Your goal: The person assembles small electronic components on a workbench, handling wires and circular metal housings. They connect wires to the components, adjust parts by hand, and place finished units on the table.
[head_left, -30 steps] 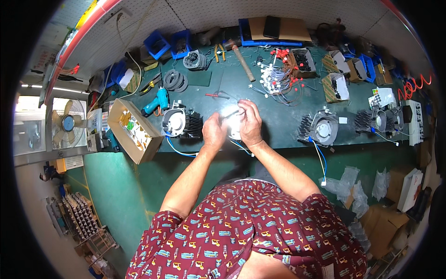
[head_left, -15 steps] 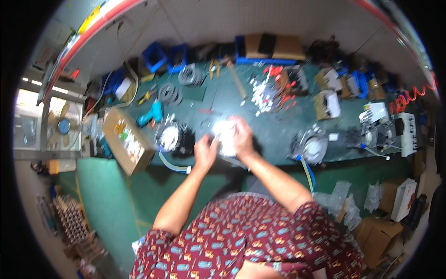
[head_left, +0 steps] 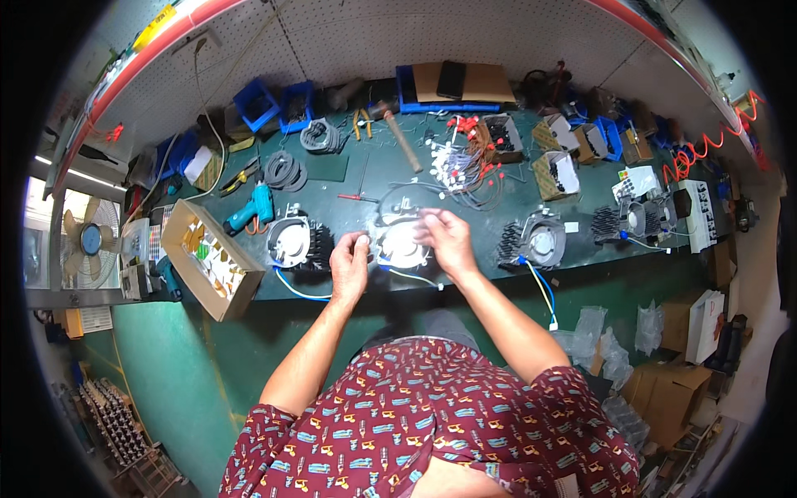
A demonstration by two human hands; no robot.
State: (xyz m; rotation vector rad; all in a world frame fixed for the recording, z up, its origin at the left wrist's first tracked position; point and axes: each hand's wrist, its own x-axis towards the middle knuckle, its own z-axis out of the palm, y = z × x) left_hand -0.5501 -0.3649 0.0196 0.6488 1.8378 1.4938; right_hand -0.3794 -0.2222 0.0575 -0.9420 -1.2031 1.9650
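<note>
A round lamp unit (head_left: 402, 244) with a bright white face lies in front of me at the bench's near edge, a short pale cable (head_left: 418, 277) trailing from it. On its left side is my left hand (head_left: 349, 266), fingers curled and thumb pressed against them; anything in them is hidden. Just above its right edge hovers my right hand (head_left: 450, 242), thumb and forefinger pinched together. What they hold is too small to name. Directly behind the unit sits a clear round cover or ring (head_left: 403, 203). Another finned lamp unit (head_left: 292, 242) stands to the left.
Further right on the green bench (head_left: 490, 207) is a finned unit (head_left: 541, 241) with hanging wires. To the left are a teal power drill (head_left: 251, 209) and an open cardboard box (head_left: 212, 261) of small parts. Behind lie a hammer (head_left: 403, 143) and loose white connectors (head_left: 452, 166).
My hands were close together over the lamp unit and have drawn apart to either side, the right moving further right. The whole view has shifted slightly and sharpened.
</note>
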